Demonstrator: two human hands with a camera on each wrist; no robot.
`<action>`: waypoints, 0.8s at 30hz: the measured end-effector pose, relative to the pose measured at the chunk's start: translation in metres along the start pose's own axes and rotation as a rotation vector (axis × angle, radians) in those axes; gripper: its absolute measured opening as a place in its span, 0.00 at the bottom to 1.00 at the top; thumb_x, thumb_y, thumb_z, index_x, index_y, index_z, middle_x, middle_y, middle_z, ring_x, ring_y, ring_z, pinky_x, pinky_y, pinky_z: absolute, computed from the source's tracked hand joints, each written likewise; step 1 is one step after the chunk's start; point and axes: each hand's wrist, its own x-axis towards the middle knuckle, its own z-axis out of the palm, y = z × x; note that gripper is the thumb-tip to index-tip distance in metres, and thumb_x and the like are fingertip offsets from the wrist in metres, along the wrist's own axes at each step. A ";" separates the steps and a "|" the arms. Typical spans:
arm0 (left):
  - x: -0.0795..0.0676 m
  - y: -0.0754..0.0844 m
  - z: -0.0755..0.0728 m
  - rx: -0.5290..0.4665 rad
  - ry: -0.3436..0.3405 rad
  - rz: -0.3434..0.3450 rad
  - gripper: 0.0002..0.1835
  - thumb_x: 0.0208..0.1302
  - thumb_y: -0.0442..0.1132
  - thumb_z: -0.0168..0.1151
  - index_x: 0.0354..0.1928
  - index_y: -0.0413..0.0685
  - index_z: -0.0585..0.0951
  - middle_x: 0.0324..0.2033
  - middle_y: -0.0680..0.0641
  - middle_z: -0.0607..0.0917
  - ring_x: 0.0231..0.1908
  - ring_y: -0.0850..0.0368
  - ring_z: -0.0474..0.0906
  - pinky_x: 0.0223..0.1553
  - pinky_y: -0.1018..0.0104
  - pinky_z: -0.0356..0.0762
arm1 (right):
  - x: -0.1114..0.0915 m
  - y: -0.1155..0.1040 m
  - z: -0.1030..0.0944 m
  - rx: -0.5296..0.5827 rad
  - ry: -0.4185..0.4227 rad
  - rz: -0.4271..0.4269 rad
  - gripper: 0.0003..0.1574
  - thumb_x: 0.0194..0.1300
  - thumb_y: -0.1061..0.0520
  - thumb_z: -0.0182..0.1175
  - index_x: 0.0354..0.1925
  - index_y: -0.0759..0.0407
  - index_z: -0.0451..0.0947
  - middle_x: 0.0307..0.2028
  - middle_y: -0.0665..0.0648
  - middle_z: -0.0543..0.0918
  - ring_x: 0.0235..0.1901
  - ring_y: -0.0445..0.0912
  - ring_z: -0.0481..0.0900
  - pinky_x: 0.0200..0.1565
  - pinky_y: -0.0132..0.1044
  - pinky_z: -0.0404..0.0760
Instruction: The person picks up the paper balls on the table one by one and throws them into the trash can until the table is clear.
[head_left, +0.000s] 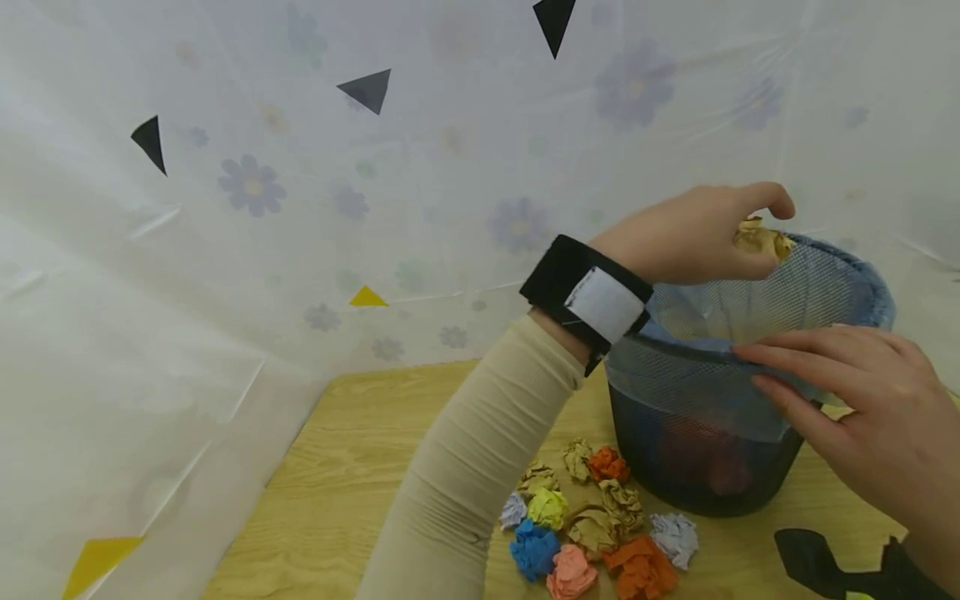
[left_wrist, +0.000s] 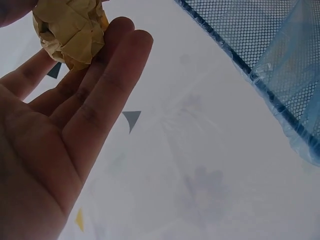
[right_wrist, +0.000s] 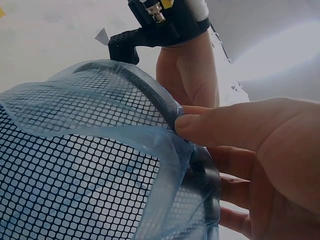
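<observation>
Over the far side of a black mesh wastebasket [head_left: 705, 479], my left hand [head_left: 693, 233] grips a crumpled tan paper ball [head_left: 763, 240] between thumb and fingers. The left wrist view also shows this paper ball [left_wrist: 72, 32] at the fingers. A thin blue plastic bag [head_left: 847, 287] lines the basket and folds over its rim. My right hand [head_left: 885, 387] pinches the bag-covered rim on the near right side; in the right wrist view, its thumb [right_wrist: 192, 124] presses the rim [right_wrist: 155, 95] from one side, with fingers on the other. Reddish shapes show dimly through the basket wall.
Several crumpled paper balls lie on the wooden table [head_left: 360, 450] left of the basket, among them blue [head_left: 534, 550], yellow [head_left: 547, 508], orange [head_left: 641, 567], pink [head_left: 572, 572] and white [head_left: 675, 539] ones. A flower-patterned white sheet [head_left: 450, 167] hangs behind.
</observation>
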 end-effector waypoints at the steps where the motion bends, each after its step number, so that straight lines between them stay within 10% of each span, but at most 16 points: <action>1: 0.001 0.000 0.001 0.002 -0.005 -0.003 0.26 0.67 0.50 0.52 0.65 0.61 0.61 0.36 0.56 0.73 0.27 0.64 0.65 0.32 0.75 0.63 | 0.000 0.000 0.000 0.001 0.000 0.000 0.42 0.67 0.31 0.39 0.36 0.63 0.84 0.33 0.62 0.82 0.35 0.58 0.73 0.41 0.55 0.64; 9: 0.001 0.001 0.006 0.021 -0.046 0.005 0.25 0.66 0.48 0.53 0.64 0.59 0.64 0.45 0.59 0.73 0.31 0.65 0.66 0.35 0.76 0.62 | 0.000 -0.001 0.001 0.003 -0.007 0.007 0.42 0.68 0.31 0.38 0.37 0.62 0.84 0.33 0.61 0.82 0.36 0.58 0.73 0.41 0.55 0.64; 15: -0.006 -0.003 0.006 -0.021 -0.057 -0.005 0.25 0.64 0.48 0.57 0.63 0.58 0.66 0.57 0.60 0.69 0.52 0.70 0.66 0.44 0.79 0.67 | 0.001 -0.002 0.002 0.001 -0.004 -0.010 0.41 0.68 0.31 0.38 0.38 0.62 0.83 0.34 0.61 0.82 0.34 0.57 0.73 0.40 0.53 0.65; 24: -0.044 -0.009 0.003 0.030 0.075 0.085 0.22 0.65 0.48 0.55 0.60 0.55 0.70 0.52 0.56 0.73 0.48 0.67 0.69 0.44 0.80 0.66 | 0.000 0.003 0.002 0.005 0.007 -0.038 0.40 0.68 0.31 0.39 0.39 0.61 0.84 0.33 0.62 0.82 0.33 0.57 0.74 0.37 0.52 0.65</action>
